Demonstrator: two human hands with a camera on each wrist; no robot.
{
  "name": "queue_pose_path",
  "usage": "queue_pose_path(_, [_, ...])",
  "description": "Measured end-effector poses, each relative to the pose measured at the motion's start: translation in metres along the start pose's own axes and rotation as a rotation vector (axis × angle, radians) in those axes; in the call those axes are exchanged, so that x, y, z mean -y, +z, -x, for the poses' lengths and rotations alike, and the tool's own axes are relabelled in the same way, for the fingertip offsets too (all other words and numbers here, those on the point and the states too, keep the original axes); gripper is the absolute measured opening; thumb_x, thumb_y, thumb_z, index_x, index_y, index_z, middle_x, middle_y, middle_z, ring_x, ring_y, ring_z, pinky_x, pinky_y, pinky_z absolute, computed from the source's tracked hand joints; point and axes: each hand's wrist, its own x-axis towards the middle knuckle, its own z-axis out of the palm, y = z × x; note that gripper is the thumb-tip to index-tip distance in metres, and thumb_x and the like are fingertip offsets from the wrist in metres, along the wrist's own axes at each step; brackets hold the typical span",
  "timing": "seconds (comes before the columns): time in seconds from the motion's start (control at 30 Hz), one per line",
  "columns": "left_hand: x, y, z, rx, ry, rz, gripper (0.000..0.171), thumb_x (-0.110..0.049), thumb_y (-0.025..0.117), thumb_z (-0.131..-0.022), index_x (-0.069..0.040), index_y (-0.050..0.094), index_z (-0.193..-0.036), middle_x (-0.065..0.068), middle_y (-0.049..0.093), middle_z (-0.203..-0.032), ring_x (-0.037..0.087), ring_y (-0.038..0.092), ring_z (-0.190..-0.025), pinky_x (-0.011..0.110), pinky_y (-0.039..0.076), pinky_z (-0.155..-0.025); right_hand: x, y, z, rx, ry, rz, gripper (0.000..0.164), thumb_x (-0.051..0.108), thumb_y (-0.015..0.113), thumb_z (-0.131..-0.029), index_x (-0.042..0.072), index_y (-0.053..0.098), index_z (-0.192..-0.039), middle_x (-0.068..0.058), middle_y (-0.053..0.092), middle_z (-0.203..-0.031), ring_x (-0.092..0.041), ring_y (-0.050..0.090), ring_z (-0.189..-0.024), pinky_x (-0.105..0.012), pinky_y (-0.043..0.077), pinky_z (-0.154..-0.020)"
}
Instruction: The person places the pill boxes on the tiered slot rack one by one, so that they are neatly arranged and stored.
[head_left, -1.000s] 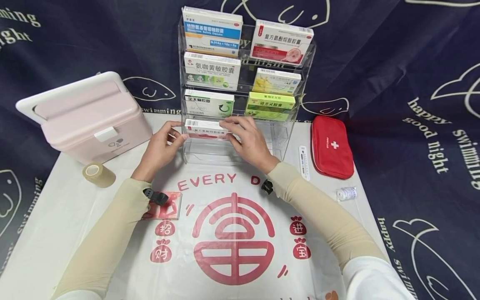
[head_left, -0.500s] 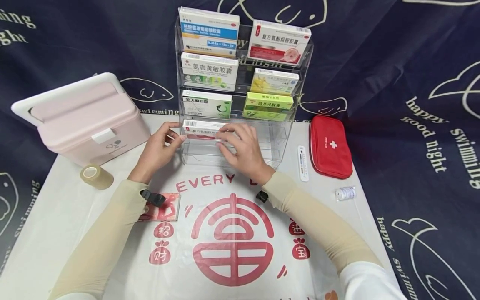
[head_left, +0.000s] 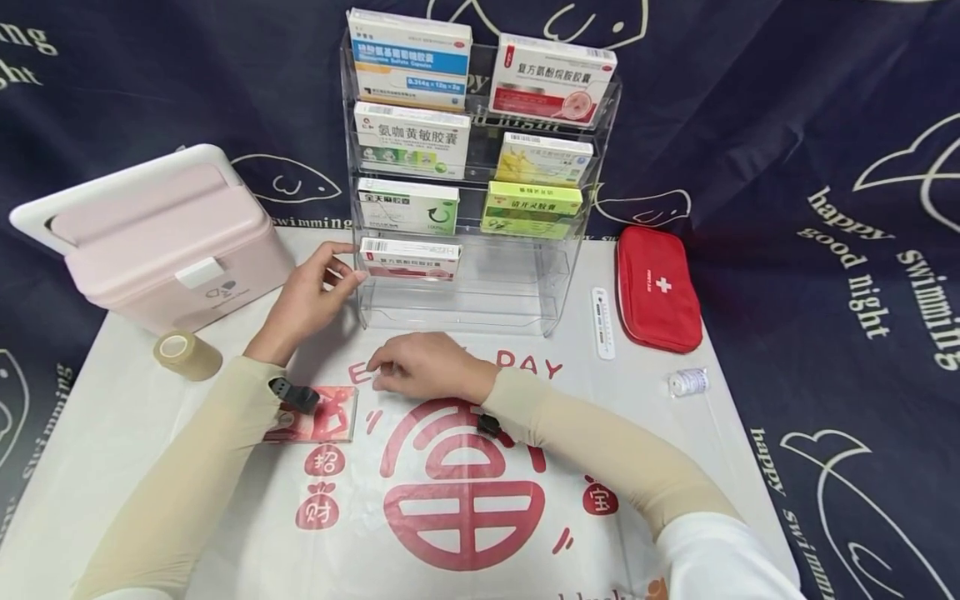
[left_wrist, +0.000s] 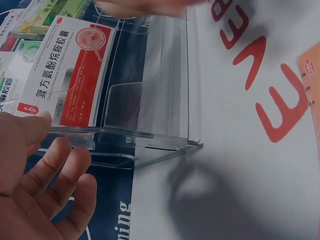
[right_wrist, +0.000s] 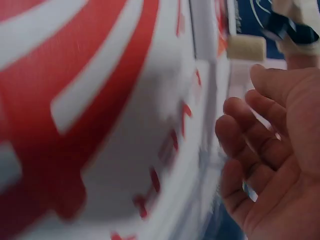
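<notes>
A clear display rack (head_left: 495, 304) holds several medicine boxes in two columns. At its left side, my left hand (head_left: 307, 287) holds the rack's edge between thumb and fingers. The thumb is near the end of a white and red medicine box (head_left: 411, 260) in the bottom left pocket; the left wrist view shows this medicine box (left_wrist: 67, 75) face on. In front of the rack, my right hand (head_left: 431, 367) hovers over the table with loosely bent fingers and nothing in them. A flat red-patterned box (head_left: 333, 414) lies on the table, partly hidden by my left wrist.
A pink medicine chest (head_left: 180, 250) with its lid raised stands at the left. Before it is a tan bandage roll (head_left: 187, 356). To the right lie a white thermometer (head_left: 603, 323), a red first-aid pouch (head_left: 658, 288) and a small wrapped roll (head_left: 687, 382).
My right hand has left the white and red box in the bottom left pocket and moved down toward the front of the table. My left hand stays at the rack's edge.
</notes>
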Motion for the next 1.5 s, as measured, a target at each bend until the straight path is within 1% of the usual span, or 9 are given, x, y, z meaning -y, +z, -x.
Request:
queue_pose_path(0.2, [-0.001, -0.003, 0.000, 0.013, 0.032, 0.003, 0.041, -0.022, 0.066, -0.101, -0.008, 0.053, -0.138, 0.017, 0.068, -0.099, 0.034, 0.063, -0.087, 0.045, 0.047, -0.083, 0.011, 0.020, -0.013, 0.145, 0.026, 0.021, 0.039, 0.046, 0.066, -0.098, 0.021, 0.071, -0.127, 0.012, 0.065, -0.098, 0.002, 0.056, -0.087, -0.022, 0.048, -0.074])
queue_pose_path(0.37, [0.000, -0.003, 0.000, 0.008, 0.029, -0.002, 0.041, -0.022, 0.066, -0.101, -0.008, 0.053, -0.138, 0.018, 0.069, -0.100, 0.034, 0.063, -0.087, 0.045, 0.046, -0.082, 0.022, 0.031, -0.024, 0.160, 0.061, 0.113, 0.041, 0.054, 0.063, -0.097, 0.026, 0.070, -0.125, 0.014, 0.065, -0.108, 0.001, 0.058, -0.094, -0.027, 0.050, -0.073])
queue_pose_path(0.47, [0.001, -0.002, 0.000, -0.001, 0.031, -0.003, 0.041, -0.021, 0.066, -0.101, -0.008, 0.053, -0.137, 0.018, 0.069, -0.100, 0.034, 0.063, -0.086, 0.045, 0.046, -0.081, 0.026, 0.034, -0.027, 0.155, 0.083, 0.138, 0.034, 0.053, 0.065, -0.096, 0.027, 0.071, -0.119, 0.015, 0.064, -0.103, 0.000, 0.058, -0.090, -0.029, 0.050, -0.066])
queue_pose_path(0.67, [0.002, -0.001, 0.000, 0.007, 0.019, 0.001, 0.042, -0.022, 0.066, -0.102, -0.009, 0.052, -0.139, 0.018, 0.069, -0.101, 0.034, 0.063, -0.088, 0.046, 0.047, -0.082, 0.016, 0.026, -0.019, 0.167, 0.119, 0.118, 0.025, 0.049, 0.067, -0.096, 0.025, 0.069, -0.103, 0.011, 0.058, -0.089, -0.004, 0.052, -0.074, -0.028, 0.045, -0.059])
queue_pose_path(0.93, [0.003, -0.003, 0.002, -0.014, -0.018, -0.013, 0.041, -0.023, 0.064, -0.102, -0.011, 0.052, -0.139, 0.015, 0.068, -0.101, 0.032, 0.062, -0.089, 0.044, 0.046, -0.081, -0.012, 0.002, 0.002, 0.190, 0.180, 0.043, 0.022, 0.046, 0.070, -0.095, 0.025, 0.066, -0.093, 0.007, 0.058, -0.083, -0.006, 0.050, -0.072, -0.028, 0.042, -0.060])
queue_pose_path(1.07, [0.003, -0.003, 0.002, -0.005, -0.034, -0.003, 0.042, -0.025, 0.065, -0.102, -0.012, 0.053, -0.140, 0.015, 0.068, -0.101, 0.032, 0.062, -0.090, 0.044, 0.046, -0.080, -0.018, -0.002, 0.009, 0.177, 0.196, 0.024, 0.021, 0.044, 0.067, -0.098, 0.024, 0.071, -0.104, 0.008, 0.061, -0.088, -0.005, 0.053, -0.076, -0.027, 0.046, -0.065])
queue_pose_path(1.23, [0.003, -0.002, 0.003, -0.001, -0.048, -0.001, 0.042, -0.027, 0.064, -0.102, -0.013, 0.052, -0.140, 0.014, 0.067, -0.102, 0.032, 0.063, -0.091, 0.044, 0.045, -0.081, -0.015, 0.006, 0.011, 0.145, 0.168, 0.062, 0.043, 0.050, 0.065, -0.097, 0.021, 0.069, -0.128, 0.008, 0.063, -0.104, -0.003, 0.056, -0.085, -0.028, 0.050, -0.070])
queue_pose_path(1.33, [0.004, -0.001, 0.004, -0.003, -0.037, -0.006, 0.042, -0.027, 0.063, -0.103, -0.013, 0.052, -0.140, 0.015, 0.067, -0.102, 0.032, 0.062, -0.090, 0.044, 0.046, -0.080, -0.011, 0.009, 0.011, 0.141, 0.150, 0.091, 0.050, 0.053, 0.066, -0.095, 0.019, 0.067, -0.132, 0.007, 0.063, -0.108, -0.004, 0.057, -0.087, -0.030, 0.052, -0.071])
queue_pose_path(1.5, [0.003, 0.002, 0.003, -0.002, -0.011, -0.003, 0.042, -0.026, 0.064, -0.103, -0.012, 0.052, -0.140, 0.015, 0.067, -0.101, 0.031, 0.062, -0.088, 0.044, 0.046, -0.080, -0.010, 0.007, 0.013, 0.134, 0.178, 0.093, 0.049, 0.051, 0.070, -0.093, 0.019, 0.068, -0.131, 0.007, 0.064, -0.112, -0.005, 0.059, -0.096, -0.032, 0.052, -0.076])
